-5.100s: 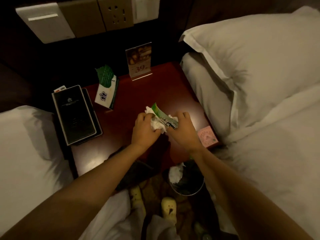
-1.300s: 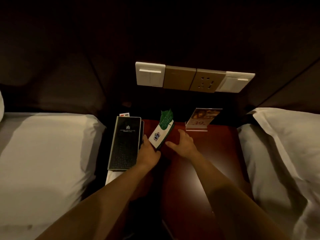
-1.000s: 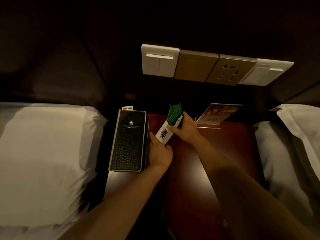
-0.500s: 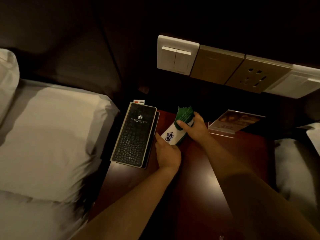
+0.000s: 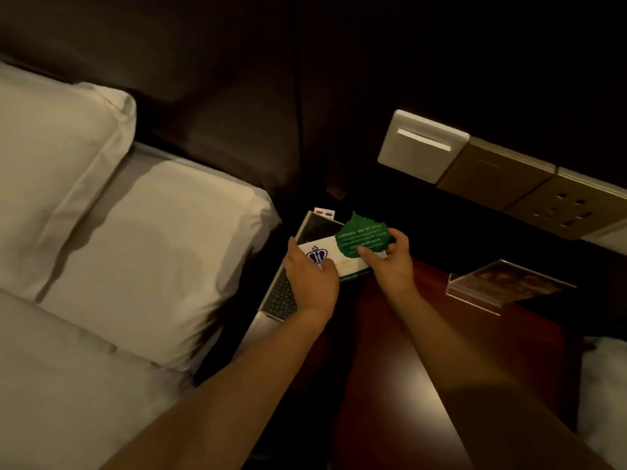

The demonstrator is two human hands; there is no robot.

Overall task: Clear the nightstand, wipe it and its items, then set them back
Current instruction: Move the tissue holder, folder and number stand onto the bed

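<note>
Card (image 5: 342,256) is off the nightstand (image 5: 475,334), held w/ both hands just above the folder (image 5: 281,296), which lies at the nightstand's left edge. Long axis runs left-right, green leaf end to the right. Left hand (image 5: 310,279) closed on the white crest end, thumb on top; right hand (image 5: 386,262) pinches the leaf end, fingers curled behind. Both equally near. Forearms converge from below. Likely next: carry it clear, toward bed (image 5: 129,252) left of the folder.

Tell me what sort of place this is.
Most likely a hotel room. A dark wood nightstand stands between two white-sheeted beds, one with stacked pillows; it carries an acrylic sign holder and a crested leather-look folder, under a bedside switch panel.
</note>
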